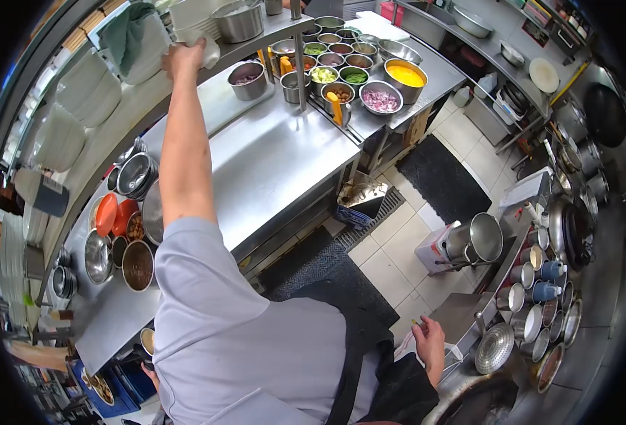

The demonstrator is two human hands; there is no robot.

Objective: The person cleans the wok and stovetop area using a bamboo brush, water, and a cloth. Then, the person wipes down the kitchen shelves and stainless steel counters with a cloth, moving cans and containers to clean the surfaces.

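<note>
My left arm stretches up to the overhead shelf. There my left hand [184, 61] is closed around a rounded white piece that looks like a bowl [211, 54], just below a stack of white dishes [198, 28]. A steel pot [238, 23] stands right beside the stack, and a green cloth [127, 39] drapes over white containers on the other side. Low at my side, my right hand [430, 346] hangs with loosely bent fingers apart and nothing plainly in it. It is near the cooking station, where a perforated steel ladle [495, 348] lies.
Steel containers of chopped food, including red onion [380, 98] and yellow liquid [406, 74], crowd the far counter [285, 152]. A tall pot [484, 237] stands right of the tiled aisle. Black mats [444, 177] cover parts of the floor. Another person's hand shows at lower left.
</note>
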